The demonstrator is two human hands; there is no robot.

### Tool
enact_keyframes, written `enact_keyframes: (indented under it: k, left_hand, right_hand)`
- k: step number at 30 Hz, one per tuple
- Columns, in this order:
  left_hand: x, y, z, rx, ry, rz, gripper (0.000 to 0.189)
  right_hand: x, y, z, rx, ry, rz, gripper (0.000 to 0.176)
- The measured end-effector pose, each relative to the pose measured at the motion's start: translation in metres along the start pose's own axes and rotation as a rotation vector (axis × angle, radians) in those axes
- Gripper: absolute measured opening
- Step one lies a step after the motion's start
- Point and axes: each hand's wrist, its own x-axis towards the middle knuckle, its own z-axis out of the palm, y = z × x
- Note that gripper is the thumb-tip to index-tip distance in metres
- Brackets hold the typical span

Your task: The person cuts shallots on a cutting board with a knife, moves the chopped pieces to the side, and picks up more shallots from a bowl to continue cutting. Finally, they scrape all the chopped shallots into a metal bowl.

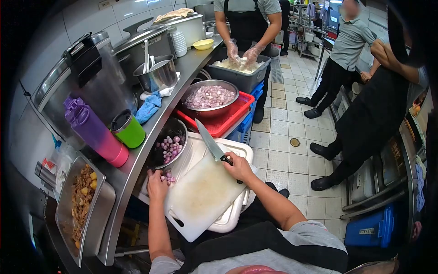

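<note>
My right hand (237, 166) grips the black handle of a kitchen knife (210, 139), its blade pointing forward over the far edge of a white cutting board (200, 196). The board lies tilted across a white plastic lid or tub (232, 214). At the board's left side, my left hand (157, 185) has its fingers curled beside a few small shallots (169, 178); what is inside the fingers is hidden. Just beyond it stands a metal bowl (180, 125) partly filled with whole peeled shallots (170, 149).
A steel bowl of cut shallots (210, 97) sits in a red basket (219, 125). A gloved co-worker handles white food in a grey tub (237, 77). Left, the steel counter (157, 107) holds a purple-pink bottle (98, 132), green tumbler (127, 129) and food pan (98, 214). Two people stand right.
</note>
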Motion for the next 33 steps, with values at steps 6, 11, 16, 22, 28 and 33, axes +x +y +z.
enact_keyframes:
  k: [6,11,16,22,28,33]
  left_hand:
    - [-0.009,-0.006,0.005,0.112,-0.085,0.133,0.032]
    - [-0.010,-0.007,0.009,0.074,-0.032,0.242,0.035]
    - [-0.012,-0.003,0.000,0.070,-0.053,0.252,0.051]
    - [-0.016,-0.007,0.001,0.032,-0.013,0.265,0.062]
    - [-0.018,-0.007,-0.001,0.030,-0.004,0.215,0.052]
    - [-0.013,-0.022,0.003,-0.055,0.113,0.305,0.043]
  right_hand:
    - [-0.001,0.002,0.001,-0.014,0.001,-0.013,0.041]
    - [-0.001,-0.003,-0.003,-0.015,-0.018,0.017,0.042]
    - [0.000,-0.001,-0.001,-0.027,-0.011,0.008,0.042]
    - [0.000,-0.002,-0.001,-0.034,-0.003,0.007,0.042]
    - [-0.001,-0.001,-0.001,-0.043,-0.009,0.004,0.040]
    - [0.000,0.004,0.010,0.019,0.015,0.008,0.038]
